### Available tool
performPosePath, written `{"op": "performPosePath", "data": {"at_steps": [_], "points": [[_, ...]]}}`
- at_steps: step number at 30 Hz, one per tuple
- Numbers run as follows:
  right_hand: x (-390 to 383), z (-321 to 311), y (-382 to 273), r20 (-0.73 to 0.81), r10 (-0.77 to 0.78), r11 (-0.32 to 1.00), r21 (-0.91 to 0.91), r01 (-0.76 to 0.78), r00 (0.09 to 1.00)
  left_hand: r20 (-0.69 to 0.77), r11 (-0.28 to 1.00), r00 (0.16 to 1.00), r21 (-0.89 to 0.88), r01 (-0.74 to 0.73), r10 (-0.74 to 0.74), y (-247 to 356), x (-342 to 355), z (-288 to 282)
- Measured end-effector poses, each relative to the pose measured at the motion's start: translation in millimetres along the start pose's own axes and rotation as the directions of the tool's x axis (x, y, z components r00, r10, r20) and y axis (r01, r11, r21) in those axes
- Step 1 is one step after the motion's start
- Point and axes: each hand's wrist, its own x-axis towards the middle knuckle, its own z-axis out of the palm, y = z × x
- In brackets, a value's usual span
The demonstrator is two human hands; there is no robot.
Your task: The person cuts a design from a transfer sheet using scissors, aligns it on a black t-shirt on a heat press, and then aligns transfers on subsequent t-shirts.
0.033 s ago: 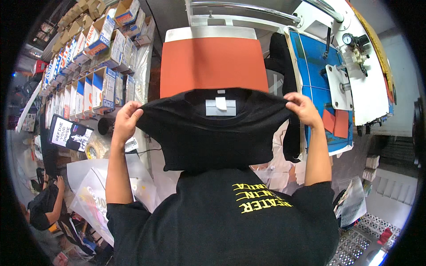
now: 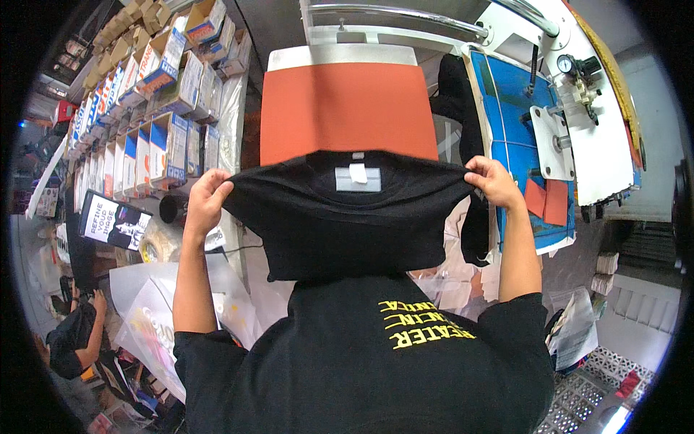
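Observation:
A black T-shirt (image 2: 347, 239) hangs stretched between my two hands, its neckline toward the far side. My left hand (image 2: 208, 197) pinches one shoulder between thumb and fingers. At the opposite shoulder my right hand (image 2: 496, 181) grips the fabric the same way. Inside the collar show a grey panel (image 2: 372, 181) and a small white label (image 2: 358, 173). Just beyond the collar lies a flat platen with an orange-red pad (image 2: 347, 108); the shirt's far edge overlaps the pad's near edge in view. Whether cloth touches pad, I cannot tell.
Open cardboard boxes (image 2: 168, 145) fill the left side, near a tablet-like screen (image 2: 116, 219). Clear plastic sheets (image 2: 155, 304) lie at lower left. A blue-topped press bed (image 2: 510, 116) with a pressure gauge (image 2: 564, 64) stands right. A co-worker (image 2: 72, 336) is at far lower left.
The shirt's collar and both hands have shifted very slightly nearer to me. The grip on both shoulders is the same.

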Motion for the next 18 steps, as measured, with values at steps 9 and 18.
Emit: {"op": "performPosePath", "data": {"at_steps": [9,18], "points": [[114.9,-62.1,-94.6,-0.354,-0.196,0.726,-0.680,-0.108,0.914,-0.292,0.805,0.905,0.587,-0.086,0.310,79.3,138.7,-13.8],[307.7,-52.0,0.9,-0.522,-0.042,0.651,-0.661,-0.373,0.852,-0.362,0.721,0.927,0.667,0.188,0.093,-15.4,322.4,-14.3]]}}
